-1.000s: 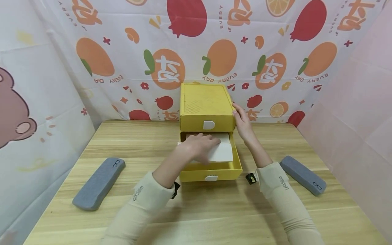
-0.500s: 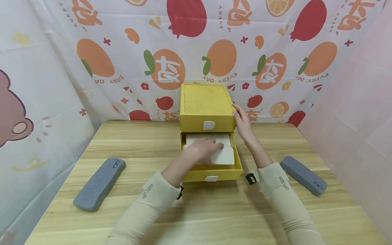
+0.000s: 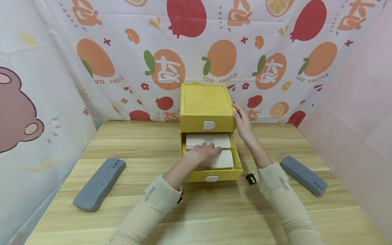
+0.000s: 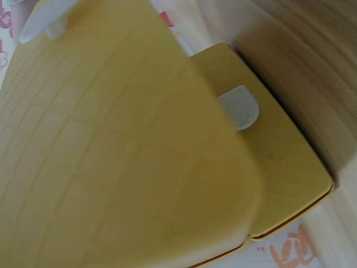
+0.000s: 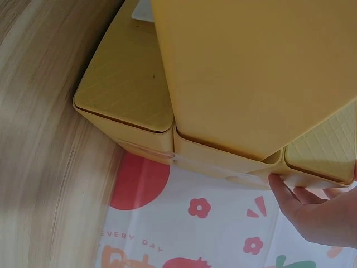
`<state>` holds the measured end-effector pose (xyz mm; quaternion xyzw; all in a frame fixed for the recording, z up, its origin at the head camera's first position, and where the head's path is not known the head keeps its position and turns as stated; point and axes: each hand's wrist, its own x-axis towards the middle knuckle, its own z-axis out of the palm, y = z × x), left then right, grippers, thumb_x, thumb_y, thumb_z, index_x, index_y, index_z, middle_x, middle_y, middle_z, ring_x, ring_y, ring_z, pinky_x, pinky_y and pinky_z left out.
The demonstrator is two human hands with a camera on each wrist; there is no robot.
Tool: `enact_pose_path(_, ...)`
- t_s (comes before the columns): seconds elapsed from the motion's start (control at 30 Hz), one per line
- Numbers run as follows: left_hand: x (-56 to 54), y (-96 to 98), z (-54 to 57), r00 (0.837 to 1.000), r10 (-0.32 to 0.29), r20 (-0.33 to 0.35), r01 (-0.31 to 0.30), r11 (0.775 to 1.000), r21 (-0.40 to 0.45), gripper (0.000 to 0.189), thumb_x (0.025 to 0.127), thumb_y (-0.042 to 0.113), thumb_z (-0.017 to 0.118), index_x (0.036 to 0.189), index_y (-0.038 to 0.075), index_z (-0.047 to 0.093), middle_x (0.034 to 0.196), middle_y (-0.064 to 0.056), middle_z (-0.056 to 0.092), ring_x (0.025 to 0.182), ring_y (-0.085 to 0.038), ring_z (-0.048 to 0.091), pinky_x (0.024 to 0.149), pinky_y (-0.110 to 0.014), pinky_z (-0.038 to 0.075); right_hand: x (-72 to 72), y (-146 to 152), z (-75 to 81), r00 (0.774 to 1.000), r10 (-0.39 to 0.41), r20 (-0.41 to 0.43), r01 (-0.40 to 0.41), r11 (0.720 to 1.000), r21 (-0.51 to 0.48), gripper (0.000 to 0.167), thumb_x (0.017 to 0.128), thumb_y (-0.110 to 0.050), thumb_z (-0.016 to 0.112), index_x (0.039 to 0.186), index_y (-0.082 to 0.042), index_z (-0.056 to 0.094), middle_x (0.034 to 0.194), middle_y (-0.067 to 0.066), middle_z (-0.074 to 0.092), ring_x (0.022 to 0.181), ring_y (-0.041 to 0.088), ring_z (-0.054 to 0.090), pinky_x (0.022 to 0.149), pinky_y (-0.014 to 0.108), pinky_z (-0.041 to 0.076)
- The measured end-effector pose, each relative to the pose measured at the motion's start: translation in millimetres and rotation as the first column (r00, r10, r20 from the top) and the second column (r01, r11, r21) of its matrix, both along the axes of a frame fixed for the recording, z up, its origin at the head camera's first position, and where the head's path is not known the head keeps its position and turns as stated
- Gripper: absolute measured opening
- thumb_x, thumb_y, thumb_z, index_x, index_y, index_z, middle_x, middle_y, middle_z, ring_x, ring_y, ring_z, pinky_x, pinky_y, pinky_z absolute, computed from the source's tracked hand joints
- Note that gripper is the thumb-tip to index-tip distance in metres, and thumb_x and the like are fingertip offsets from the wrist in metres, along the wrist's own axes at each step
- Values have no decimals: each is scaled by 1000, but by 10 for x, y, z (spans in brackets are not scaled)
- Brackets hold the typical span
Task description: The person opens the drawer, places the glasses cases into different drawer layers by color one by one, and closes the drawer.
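Note:
A yellow desktop drawer unit [image 3: 206, 100] stands on the table with its middle drawer [image 3: 225, 175] pulled out. Inside, one white paper pad [image 3: 208, 139] lies at the back. My left hand [image 3: 202, 156] is down in this drawer, spread across a second white paper pad [image 3: 223, 159] near the front, fingers at its far edge; the thumb is hidden. The left wrist view shows the drawer front [image 4: 122, 134] but not the hand's hold. My right hand [image 3: 243, 124] rests against the right side of the unit's top part, its fingers [image 5: 287, 198] touching the casing.
A grey glasses case [image 3: 99, 183] lies on the table to the left, another grey glasses case [image 3: 303, 175] to the right. Behind the unit hangs a fruit-print curtain [image 3: 196, 44]. The lower drawer [image 5: 128, 72], shut, sits beneath the pulled-out one.
My left hand has lowered the front pad into the drawer and shifted slightly right and nearer, so more of the back pad shows. The right hand has stayed in place.

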<state>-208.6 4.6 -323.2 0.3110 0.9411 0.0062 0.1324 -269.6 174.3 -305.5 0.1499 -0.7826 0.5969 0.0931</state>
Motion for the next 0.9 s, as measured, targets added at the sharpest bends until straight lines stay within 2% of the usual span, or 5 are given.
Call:
enact_pose_path(0.17, 9, -10, -46, 1000, -13, -24, 13, 1000, 3, 64, 84, 19, 67, 141, 19, 38, 135, -10, 42, 118, -31, 43, 91, -42, 40, 77, -34, 63, 1000, -7, 1, 7, 1000, 8, 42, 100, -9, 32, 140, 4, 30, 144, 18, 26, 129, 26, 28, 104, 38, 24)
enact_pose_path(0.4, -15, -1, -108, 998, -22, -55, 21, 1000, -14, 67, 81, 14, 67, 141, 20, 36, 134, -9, 42, 118, -31, 42, 91, -41, 40, -88, 36, -98, 1000, -3, -7, 3, 1000, -16, 42, 101, -17, 34, 141, -3, 33, 145, 11, 28, 129, 21, 29, 104, 37, 24)
enact_pose_path(0.5, -25, 11, -122, 998, -26, -61, 25, 999, -21, 67, 82, 15, 67, 141, 20, 36, 134, -9, 42, 118, -31, 41, 91, -41, 40, -115, 43, -137, 1000, -7, -17, 7, 1000, -6, 43, 101, -20, 34, 142, -5, 32, 145, 10, 28, 129, 20, 29, 104, 37, 24)
enact_pose_path(0.77, -7, 16, -127, 997, -17, -75, 16, 1000, -9, 66, 82, 15, 66, 141, 20, 37, 133, -9, 43, 119, -30, 41, 90, -41, 40, -118, 32, -111, 1000, 7, 0, -7, 1000, -22, 42, 101, -16, 34, 141, -2, 33, 145, 12, 27, 129, 21, 28, 104, 37, 24)
enact_pose_path(0.9, -11, -29, -86, 996, -22, -85, 24, 1000, 20, 67, 81, 20, 69, 140, 18, 37, 130, -10, 44, 118, -29, 41, 89, -41, 41, -126, 34, -105, 1000, 7, 7, -7, 1000, -27, 42, 101, -13, 34, 140, 0, 32, 145, 14, 27, 129, 24, 28, 104, 39, 24)
